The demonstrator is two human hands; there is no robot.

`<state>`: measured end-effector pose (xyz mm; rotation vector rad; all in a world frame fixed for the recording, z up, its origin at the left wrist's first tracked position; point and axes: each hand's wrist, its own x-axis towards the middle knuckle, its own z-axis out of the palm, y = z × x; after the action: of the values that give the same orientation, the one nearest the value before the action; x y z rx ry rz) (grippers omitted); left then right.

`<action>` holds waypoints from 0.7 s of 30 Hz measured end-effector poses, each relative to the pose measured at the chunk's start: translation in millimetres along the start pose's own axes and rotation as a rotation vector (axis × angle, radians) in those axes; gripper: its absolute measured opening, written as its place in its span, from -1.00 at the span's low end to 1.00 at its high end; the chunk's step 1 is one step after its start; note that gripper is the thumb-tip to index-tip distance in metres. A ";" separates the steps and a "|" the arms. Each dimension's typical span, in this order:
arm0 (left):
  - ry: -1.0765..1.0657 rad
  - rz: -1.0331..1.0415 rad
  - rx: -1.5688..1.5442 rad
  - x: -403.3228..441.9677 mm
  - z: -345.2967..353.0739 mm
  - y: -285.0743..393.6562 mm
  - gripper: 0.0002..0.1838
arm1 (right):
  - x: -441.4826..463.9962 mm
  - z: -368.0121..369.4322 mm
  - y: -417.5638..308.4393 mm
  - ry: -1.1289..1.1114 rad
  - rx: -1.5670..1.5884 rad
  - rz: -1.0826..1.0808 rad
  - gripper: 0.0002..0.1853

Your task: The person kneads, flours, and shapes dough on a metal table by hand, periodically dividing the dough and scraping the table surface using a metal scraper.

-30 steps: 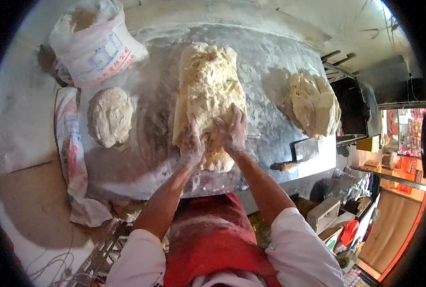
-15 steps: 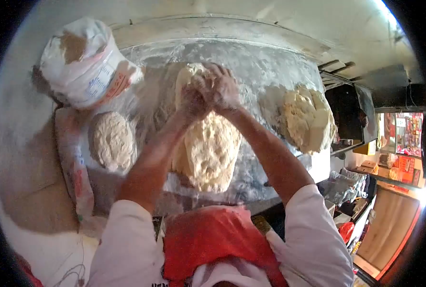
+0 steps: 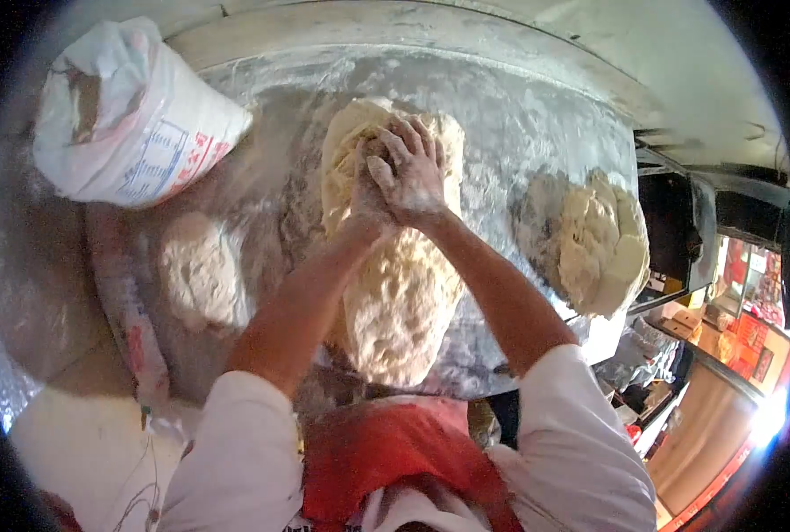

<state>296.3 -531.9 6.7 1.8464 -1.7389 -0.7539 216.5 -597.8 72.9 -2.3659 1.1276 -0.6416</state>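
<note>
Head view: hands, apart at the near end of the large dough (image 3: 399, 310) one second ago, now stacked on its far half; pressing has presumably shifted there. Right hand (image 3: 412, 182): fingers slightly spread, over left hand (image 3: 370, 197), grasping nothing. Left grip mostly covered, cannot tell. Dough lies mid-bench (image 3: 501, 124); near end broader than before.

No wording can be read with certainty. On the white sack (image 3: 177, 102) at the far left, a blue printed panel (image 3: 153, 164) and larger red characters (image 3: 198, 160) are blurred. Smudged red print (image 3: 136, 339) is carried by the flattened bag (image 3: 153, 381) along the left edge of the surface (image 3: 519, 133).
</note>
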 end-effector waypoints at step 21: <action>0.117 -0.251 -1.419 -253.5 99.3 59.2 -0.38 | -243.6 -22.2 -51.4 -0.176 0.051 -0.203 -0.37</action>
<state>176.2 -281.0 -9.4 1.0005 -0.4764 -1.4061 97.9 -377.9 66.7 -2.4576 0.7949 -0.5099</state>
